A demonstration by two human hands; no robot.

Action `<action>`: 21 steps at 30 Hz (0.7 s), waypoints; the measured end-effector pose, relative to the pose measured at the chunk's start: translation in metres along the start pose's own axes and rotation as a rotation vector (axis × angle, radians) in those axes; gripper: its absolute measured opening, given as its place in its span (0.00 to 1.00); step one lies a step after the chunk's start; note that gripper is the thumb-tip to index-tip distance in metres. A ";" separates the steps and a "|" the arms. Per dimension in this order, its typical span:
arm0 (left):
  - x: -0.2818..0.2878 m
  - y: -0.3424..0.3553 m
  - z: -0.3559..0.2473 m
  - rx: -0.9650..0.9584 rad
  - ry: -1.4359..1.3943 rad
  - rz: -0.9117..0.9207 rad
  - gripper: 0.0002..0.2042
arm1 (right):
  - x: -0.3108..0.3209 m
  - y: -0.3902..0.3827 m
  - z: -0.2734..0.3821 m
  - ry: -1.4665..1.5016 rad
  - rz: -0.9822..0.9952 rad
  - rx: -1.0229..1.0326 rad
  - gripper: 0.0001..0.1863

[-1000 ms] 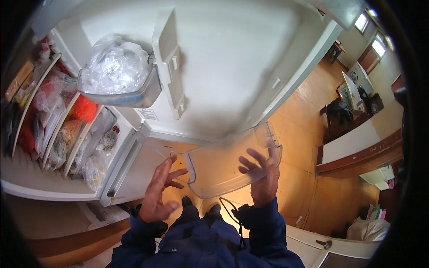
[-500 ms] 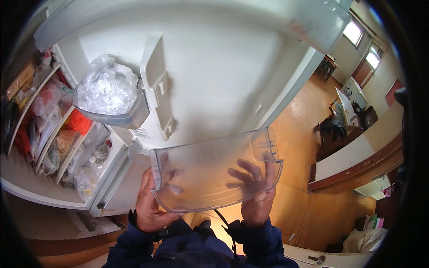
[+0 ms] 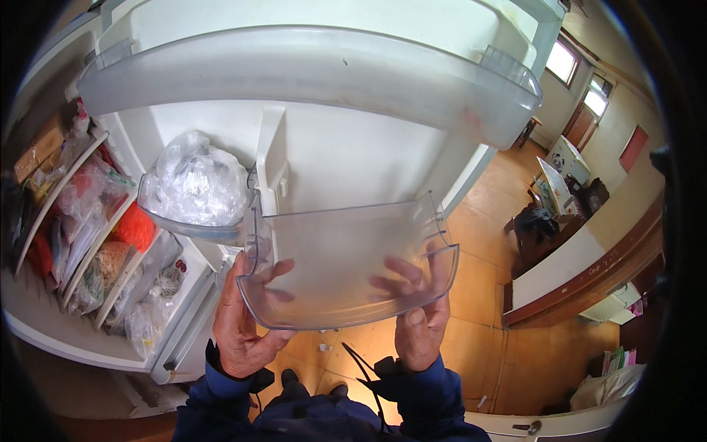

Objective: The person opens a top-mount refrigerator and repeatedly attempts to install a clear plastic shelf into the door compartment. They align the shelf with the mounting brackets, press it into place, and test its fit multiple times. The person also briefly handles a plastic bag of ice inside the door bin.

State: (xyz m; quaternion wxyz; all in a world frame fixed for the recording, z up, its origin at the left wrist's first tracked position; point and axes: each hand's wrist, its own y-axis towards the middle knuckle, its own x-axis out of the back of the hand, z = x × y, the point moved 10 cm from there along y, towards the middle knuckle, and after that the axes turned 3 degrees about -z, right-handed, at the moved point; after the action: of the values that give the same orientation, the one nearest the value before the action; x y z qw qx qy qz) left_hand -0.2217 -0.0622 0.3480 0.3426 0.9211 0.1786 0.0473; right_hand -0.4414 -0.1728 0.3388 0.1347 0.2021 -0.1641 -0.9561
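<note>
Between my two hands is a clear plastic fridge door bin (image 3: 339, 254), held in front of the inner side of an open fridge door (image 3: 361, 147). My left hand (image 3: 247, 331) grips its left end, thumb on the outside below and fingers showing through the plastic. My right hand (image 3: 423, 324) holds the right end the same way, thumb at the front edge, fingers seen blurred behind the wall. Nothing shows inside the bin. To its left, a smaller grey bin (image 3: 184, 227) on the door holds a bundle of clear plastic bags (image 3: 199, 180).
A long translucent door shelf (image 3: 309, 66) spans the door above. At left, fridge shelves (image 3: 81, 243) are packed with bagged food, one bag bright orange (image 3: 135, 227). Tiled floor (image 3: 471, 295) lies to the right, with a low partition wall (image 3: 582, 258) beyond.
The bin has risen a little and tipped in my hands, so its interior shows more. My view has shifted, bringing the long upper shelf fully in sight and my feet more into view.
</note>
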 end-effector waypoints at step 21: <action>0.001 -0.014 0.019 0.089 0.091 -0.202 0.50 | 0.013 -0.006 -0.024 0.057 0.034 -0.049 0.49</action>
State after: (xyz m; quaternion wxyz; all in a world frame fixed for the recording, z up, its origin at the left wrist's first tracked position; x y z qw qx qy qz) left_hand -0.2209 -0.0636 0.3243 0.2958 0.9097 0.2877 0.0466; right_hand -0.4437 -0.1780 0.3111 0.1608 0.2233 -0.1401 -0.9511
